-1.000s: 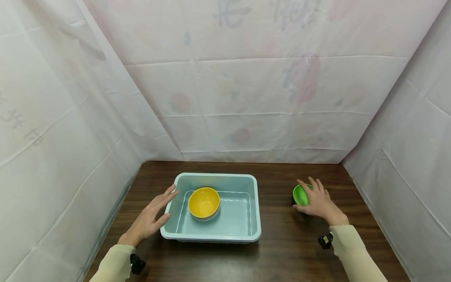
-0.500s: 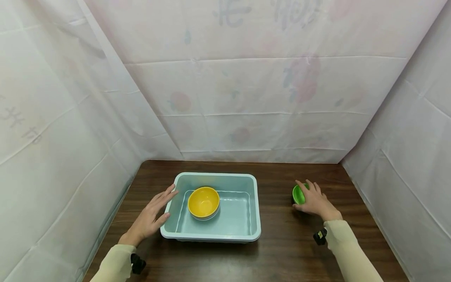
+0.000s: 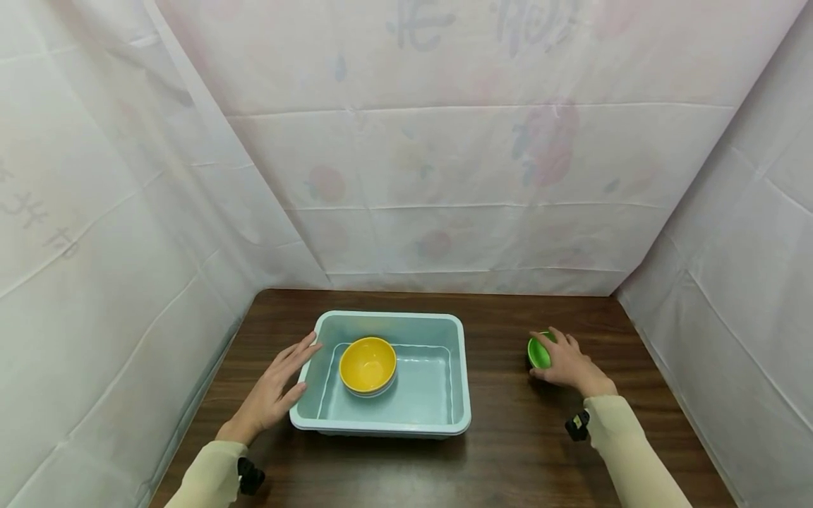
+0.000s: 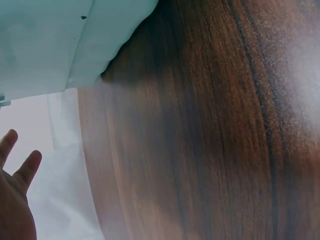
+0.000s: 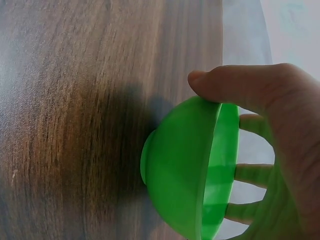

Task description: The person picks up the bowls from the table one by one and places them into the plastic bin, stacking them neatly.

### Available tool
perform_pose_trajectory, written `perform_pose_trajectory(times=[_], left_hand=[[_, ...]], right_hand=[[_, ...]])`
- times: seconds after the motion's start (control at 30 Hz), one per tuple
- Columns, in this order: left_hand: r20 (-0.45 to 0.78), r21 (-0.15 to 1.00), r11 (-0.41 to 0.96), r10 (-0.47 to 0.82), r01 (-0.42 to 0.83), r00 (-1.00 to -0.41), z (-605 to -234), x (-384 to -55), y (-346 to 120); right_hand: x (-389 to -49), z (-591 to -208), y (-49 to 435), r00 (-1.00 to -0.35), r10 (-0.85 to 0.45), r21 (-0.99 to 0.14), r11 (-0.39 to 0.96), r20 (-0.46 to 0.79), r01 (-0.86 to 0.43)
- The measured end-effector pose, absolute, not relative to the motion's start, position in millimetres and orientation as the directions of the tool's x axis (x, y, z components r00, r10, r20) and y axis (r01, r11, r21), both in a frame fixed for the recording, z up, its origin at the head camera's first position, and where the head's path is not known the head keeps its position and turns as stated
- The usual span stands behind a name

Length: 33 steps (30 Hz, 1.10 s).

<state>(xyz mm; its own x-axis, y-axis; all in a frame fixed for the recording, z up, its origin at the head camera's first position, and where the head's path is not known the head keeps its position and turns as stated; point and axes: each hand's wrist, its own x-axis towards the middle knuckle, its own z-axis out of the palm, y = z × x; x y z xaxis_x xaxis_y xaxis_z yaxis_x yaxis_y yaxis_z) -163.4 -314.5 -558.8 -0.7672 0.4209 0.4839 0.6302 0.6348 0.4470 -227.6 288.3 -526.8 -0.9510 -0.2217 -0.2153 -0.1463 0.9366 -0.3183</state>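
My right hand [image 3: 567, 365] holds a small green bowl [image 3: 540, 353] by its rim at the right of the table. In the right wrist view, the thumb presses the green bowl's [image 5: 182, 165] outer side and the other fingers reach to the far side of the rim. Whether its base touches the table is hard to tell. My left hand [image 3: 269, 391] rests with extended fingers at the left rim of a pale blue tub [image 3: 422, 428]. Inside the tub, left of its middle, sits a yellow bowl [image 3: 367, 365] with a paler one showing beneath.
The brown wooden table [image 3: 502, 451] stretches between the tub and the green bowl. White printed sheets [image 3: 457, 162] hang behind it and along both sides. Small black cameras [image 3: 578, 425] are strapped to the wrists.
My right hand has shifted slightly left and its fingers have drawn in on the green bowl. The left hand, the tub and the yellow bowl stay where they were.
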Motion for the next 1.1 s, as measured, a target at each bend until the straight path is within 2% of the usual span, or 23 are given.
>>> perform_pose_trajectory(times=[0.27, 1.1], left_hand=[[0.497, 0.464, 0.620, 0.409, 0.632, -0.766, -560.0, -163.9, -315.1], [0.487, 0.522, 0.593, 0.382, 0.613, -0.785, -564.0, -161.0, -312.9]], right_hand=[[-231.3, -525.0, 288.1, -0.949, -0.253, -0.323, 0.929, -0.190, -0.183], [-231.9, -530.3, 291.9, -0.949, -0.205, -0.371, 0.923, -0.239, -0.106]])
